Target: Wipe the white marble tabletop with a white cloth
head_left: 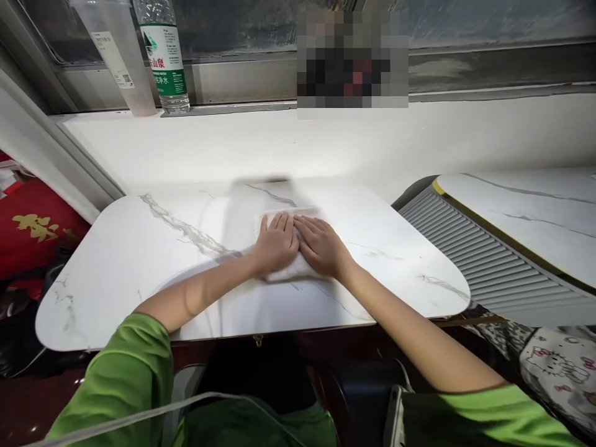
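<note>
A white folded cloth point(294, 269) lies on the white marble-patterned table point(195, 217), near its middle. My left hand point(278, 243) rests palm down on the cloth's left part, fingers stretched toward the wall. Beside it, my right hand point(323, 246) lies flat over the cloth's right part. The thumbs meet, or nearly so, between the two hands. Much of the cloth is hidden under my palms and fingers. Neither hand is wrapped round anything.
A clear plastic container point(118, 62) and a water bottle with a green label point(164, 62) stand on the window ledge at the upper left. Red fabric point(32, 236) is at the left. A ribbed grey cabinet point(484, 254) with a marble-patterned top stands at the right.
</note>
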A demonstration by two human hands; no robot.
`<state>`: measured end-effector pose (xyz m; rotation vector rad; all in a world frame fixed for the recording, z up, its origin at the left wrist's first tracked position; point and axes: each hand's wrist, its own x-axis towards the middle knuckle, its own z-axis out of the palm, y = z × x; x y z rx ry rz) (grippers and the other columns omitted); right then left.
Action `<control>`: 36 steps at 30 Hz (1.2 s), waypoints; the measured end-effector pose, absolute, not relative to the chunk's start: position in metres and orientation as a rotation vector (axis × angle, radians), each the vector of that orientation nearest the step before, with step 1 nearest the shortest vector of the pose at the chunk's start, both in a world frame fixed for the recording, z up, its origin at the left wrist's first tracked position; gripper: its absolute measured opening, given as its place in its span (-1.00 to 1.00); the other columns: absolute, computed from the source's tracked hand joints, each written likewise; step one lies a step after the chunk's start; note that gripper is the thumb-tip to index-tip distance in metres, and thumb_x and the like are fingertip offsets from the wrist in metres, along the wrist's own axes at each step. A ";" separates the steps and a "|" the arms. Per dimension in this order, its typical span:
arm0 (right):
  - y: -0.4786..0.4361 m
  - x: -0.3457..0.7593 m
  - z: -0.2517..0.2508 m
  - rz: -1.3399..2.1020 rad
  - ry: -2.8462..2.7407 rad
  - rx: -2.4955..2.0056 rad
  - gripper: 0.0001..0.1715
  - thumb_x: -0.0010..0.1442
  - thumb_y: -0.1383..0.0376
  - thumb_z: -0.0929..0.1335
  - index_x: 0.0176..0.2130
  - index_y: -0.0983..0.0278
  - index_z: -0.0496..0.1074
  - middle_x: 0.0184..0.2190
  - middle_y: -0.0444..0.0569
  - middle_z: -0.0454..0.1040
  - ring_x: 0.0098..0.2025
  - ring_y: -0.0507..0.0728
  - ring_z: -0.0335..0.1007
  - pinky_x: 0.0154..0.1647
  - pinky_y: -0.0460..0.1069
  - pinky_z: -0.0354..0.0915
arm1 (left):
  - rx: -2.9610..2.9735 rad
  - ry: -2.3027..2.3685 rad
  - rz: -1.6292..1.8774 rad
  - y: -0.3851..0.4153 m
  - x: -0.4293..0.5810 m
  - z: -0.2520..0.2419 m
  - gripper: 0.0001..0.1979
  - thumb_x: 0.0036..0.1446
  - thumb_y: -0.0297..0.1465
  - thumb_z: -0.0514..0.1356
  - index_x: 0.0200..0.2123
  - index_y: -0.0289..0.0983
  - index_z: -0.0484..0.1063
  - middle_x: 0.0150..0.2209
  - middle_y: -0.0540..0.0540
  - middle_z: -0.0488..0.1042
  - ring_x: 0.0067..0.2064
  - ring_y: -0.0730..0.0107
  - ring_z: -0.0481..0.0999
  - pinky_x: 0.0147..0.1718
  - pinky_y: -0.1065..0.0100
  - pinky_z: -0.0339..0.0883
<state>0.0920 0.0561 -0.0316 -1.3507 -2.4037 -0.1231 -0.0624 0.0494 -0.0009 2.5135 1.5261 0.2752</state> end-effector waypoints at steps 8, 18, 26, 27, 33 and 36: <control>-0.043 0.060 -0.026 -0.205 -2.417 -1.195 -0.39 0.30 0.33 0.11 0.25 0.50 0.26 0.27 0.19 0.30 0.33 0.26 0.14 0.34 0.21 0.09 | 2.618 1.495 0.261 -0.039 -0.099 -0.006 -0.42 0.35 -0.36 -0.17 0.35 -0.56 0.03 0.39 -0.33 0.01 0.43 0.08 -0.04 0.36 -0.10 -0.20; 0.030 0.053 -0.024 -0.041 -2.404 -1.272 -0.40 0.26 0.35 0.11 0.21 0.48 0.31 0.23 0.20 0.35 0.30 0.24 0.21 0.32 0.20 0.11 | 2.551 1.567 0.251 0.031 -0.097 -0.006 -0.44 0.34 -0.40 -0.17 0.34 -0.55 0.05 0.39 -0.32 0.05 0.42 0.12 -0.01 0.37 -0.08 -0.22; 0.158 0.019 -0.020 0.027 -2.287 -1.586 -0.38 0.28 0.36 0.09 0.26 0.45 0.26 0.29 0.16 0.26 0.37 0.22 0.06 0.36 0.17 -0.02 | 2.524 1.657 0.330 0.164 -0.114 -0.005 -0.50 0.37 -0.42 -0.17 0.31 -0.43 0.13 0.36 -0.21 0.15 0.38 0.28 0.08 0.37 0.08 -0.15; 0.168 0.017 -0.020 0.021 -2.265 -1.615 -0.39 0.29 0.35 0.10 0.26 0.41 0.27 0.30 0.15 0.25 0.38 0.23 0.05 0.36 0.18 -0.03 | 2.518 1.685 0.339 0.173 -0.115 -0.005 -0.50 0.36 -0.43 -0.18 0.30 -0.42 0.14 0.36 -0.20 0.15 0.38 0.28 0.09 0.36 0.08 -0.14; 0.187 0.016 -0.024 0.018 -2.223 -1.688 -0.39 0.31 0.29 0.10 0.26 0.40 0.26 0.33 0.16 0.20 0.39 0.24 0.01 0.37 0.23 -0.07 | 2.551 1.689 0.330 0.184 -0.118 -0.007 -0.50 0.37 -0.43 -0.21 0.32 -0.39 0.12 0.38 -0.21 0.11 0.39 0.22 0.05 0.35 0.03 -0.14; 0.177 0.016 -0.024 0.033 -2.259 -1.655 -0.38 0.31 0.30 0.08 0.27 0.42 0.24 0.31 0.14 0.24 0.37 0.21 0.04 0.38 0.21 -0.10 | 2.557 1.672 0.326 0.175 -0.121 -0.008 -0.50 0.38 -0.43 -0.21 0.32 -0.39 0.12 0.38 -0.23 0.10 0.40 0.21 0.05 0.35 0.01 -0.14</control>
